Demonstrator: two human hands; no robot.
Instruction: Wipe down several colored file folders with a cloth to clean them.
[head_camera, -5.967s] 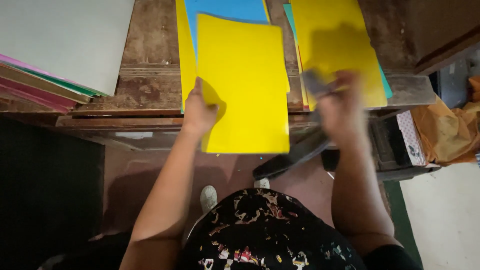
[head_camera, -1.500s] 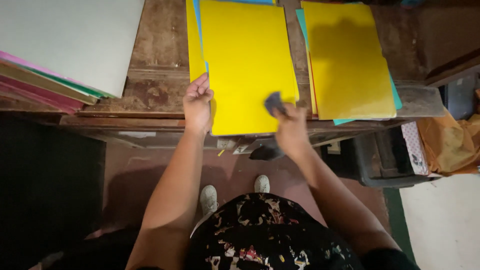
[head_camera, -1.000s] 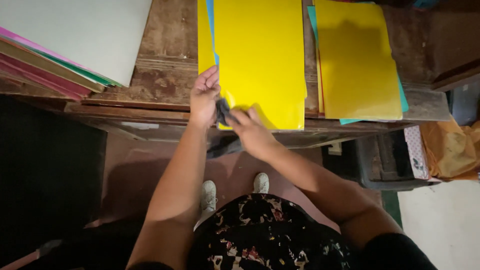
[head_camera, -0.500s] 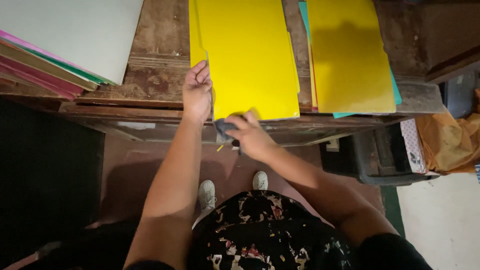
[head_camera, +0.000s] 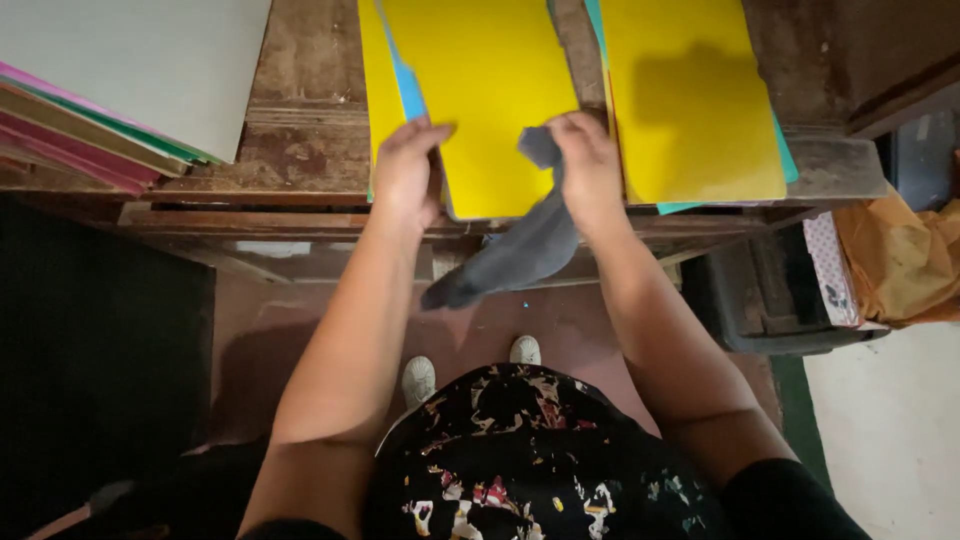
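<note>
Between the left grip (head_camera: 405, 170) and right grip (head_camera: 585, 160) a sheet (head_camera: 480, 100) lies on the desk (head_camera: 290, 130). A cloth (head_camera: 520, 250) hangs below the right grip. A paper stack (head_camera: 120, 90) lies far left.

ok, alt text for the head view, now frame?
Seen from above, a person's left hand presses on a yellow sheet at the edge of a worn wooden table, while the right hand holds a grey cloth that hangs off the edge. A second yellow sheet lies to the right, and stacked coloured boards to the left.

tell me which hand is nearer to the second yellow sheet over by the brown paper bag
Right. The right hand holds a grey cloth on the middle yellow sheet, just beside the second yellow sheet. The left hand presses the middle sheet's far edge.
</note>
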